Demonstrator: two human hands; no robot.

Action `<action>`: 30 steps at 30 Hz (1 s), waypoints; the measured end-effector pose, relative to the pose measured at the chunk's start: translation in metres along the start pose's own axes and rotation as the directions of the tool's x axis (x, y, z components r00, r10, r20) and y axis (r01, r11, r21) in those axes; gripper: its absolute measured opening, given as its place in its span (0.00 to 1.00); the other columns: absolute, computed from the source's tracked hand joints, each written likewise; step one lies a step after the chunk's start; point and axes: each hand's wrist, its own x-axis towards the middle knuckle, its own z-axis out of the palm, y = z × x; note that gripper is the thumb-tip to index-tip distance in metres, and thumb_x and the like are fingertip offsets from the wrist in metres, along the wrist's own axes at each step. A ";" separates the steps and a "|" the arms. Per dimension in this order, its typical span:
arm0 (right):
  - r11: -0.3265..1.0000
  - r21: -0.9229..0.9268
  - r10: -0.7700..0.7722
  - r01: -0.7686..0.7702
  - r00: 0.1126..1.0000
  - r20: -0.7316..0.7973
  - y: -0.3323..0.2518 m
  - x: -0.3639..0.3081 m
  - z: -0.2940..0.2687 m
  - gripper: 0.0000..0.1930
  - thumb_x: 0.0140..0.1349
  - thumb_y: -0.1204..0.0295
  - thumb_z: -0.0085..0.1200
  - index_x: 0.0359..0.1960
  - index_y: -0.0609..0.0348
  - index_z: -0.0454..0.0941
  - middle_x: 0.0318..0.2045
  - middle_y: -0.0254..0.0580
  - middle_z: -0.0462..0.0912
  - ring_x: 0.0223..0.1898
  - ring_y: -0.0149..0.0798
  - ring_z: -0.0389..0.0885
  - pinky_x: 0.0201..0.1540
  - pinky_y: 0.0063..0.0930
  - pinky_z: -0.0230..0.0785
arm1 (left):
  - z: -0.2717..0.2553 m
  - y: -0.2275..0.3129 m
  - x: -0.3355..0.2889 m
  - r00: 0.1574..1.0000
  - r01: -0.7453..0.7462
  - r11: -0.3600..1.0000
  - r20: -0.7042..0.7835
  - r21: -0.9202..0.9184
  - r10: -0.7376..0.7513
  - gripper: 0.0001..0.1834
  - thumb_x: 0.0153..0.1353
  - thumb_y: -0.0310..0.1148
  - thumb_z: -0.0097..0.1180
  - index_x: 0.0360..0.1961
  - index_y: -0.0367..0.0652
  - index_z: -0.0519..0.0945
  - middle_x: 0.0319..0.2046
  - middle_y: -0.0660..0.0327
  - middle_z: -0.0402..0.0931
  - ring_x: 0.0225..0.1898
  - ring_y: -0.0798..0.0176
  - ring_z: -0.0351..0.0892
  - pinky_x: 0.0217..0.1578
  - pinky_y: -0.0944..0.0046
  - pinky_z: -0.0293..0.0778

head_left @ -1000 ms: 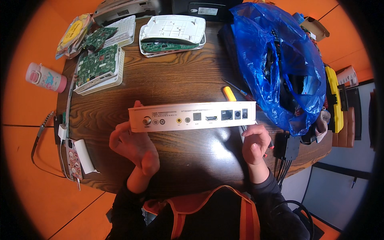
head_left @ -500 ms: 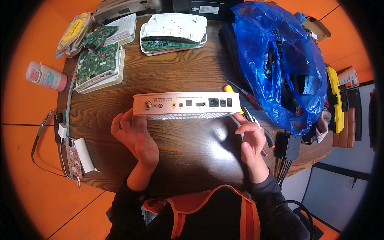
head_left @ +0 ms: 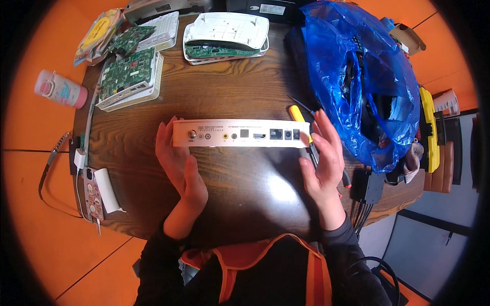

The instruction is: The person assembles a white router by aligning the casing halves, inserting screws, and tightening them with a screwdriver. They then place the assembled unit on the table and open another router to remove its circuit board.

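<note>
A white set-top box (head_left: 242, 142) is between my hands at the middle of the table, its long narrow face with a row of ports turned toward me. My left hand (head_left: 181, 171) grips its left end, fingers up along the side and partly hidden, thumb below the port face. At the other end, my right hand (head_left: 327, 163) has its fingers raised along the side and its thumb lower down. Whether the box touches the table is not clear. Just behind its right end lies a yellow-handled tool (head_left: 295, 113), partly covered by the box.
Opened white casings (head_left: 227, 30) and green circuit boards (head_left: 127, 74) lie at the back and left. On the right sits a blue plastic bag (head_left: 326, 66), with a black box with cables (head_left: 368, 187) nearer me. A phone (head_left: 94, 194) and a bottle (head_left: 61, 89) are at the left.
The box has tilted so that its slotted underside no longer shows. Both hands have moved up along its ends from beneath its lower edge. The view has shifted slightly.
</note>
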 end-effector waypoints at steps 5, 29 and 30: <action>0.996 -0.072 -0.038 0.046 0.994 0.100 -0.003 0.010 0.001 0.17 0.44 0.82 0.60 0.39 0.60 0.79 0.53 0.62 0.68 0.53 0.54 0.71 0.53 0.36 0.65 | -0.004 -0.003 0.000 0.999 0.001 1.000 0.040 0.002 -0.001 0.27 0.61 0.29 0.42 0.60 0.32 0.54 0.59 0.50 0.57 0.60 0.59 0.56 0.60 0.59 0.50; 0.998 -0.053 -0.030 0.034 0.997 0.076 -0.004 0.014 0.002 0.17 0.45 0.82 0.59 0.41 0.62 0.77 0.43 0.52 0.71 0.43 0.44 0.75 0.45 0.31 0.72 | -0.007 -0.001 0.004 1.000 0.001 0.974 -0.005 0.225 0.000 0.22 0.64 0.27 0.40 0.59 0.31 0.58 0.55 0.50 0.65 0.55 0.60 0.65 0.56 0.62 0.59; 0.996 -0.071 -0.041 0.048 0.995 0.092 -0.005 0.014 0.001 0.17 0.45 0.82 0.59 0.41 0.63 0.77 0.43 0.52 0.71 0.43 0.44 0.75 0.44 0.31 0.72 | -0.006 -0.001 0.003 0.999 0.033 0.971 -0.014 0.238 -0.031 0.23 0.64 0.28 0.40 0.59 0.31 0.58 0.55 0.50 0.65 0.55 0.60 0.65 0.56 0.62 0.59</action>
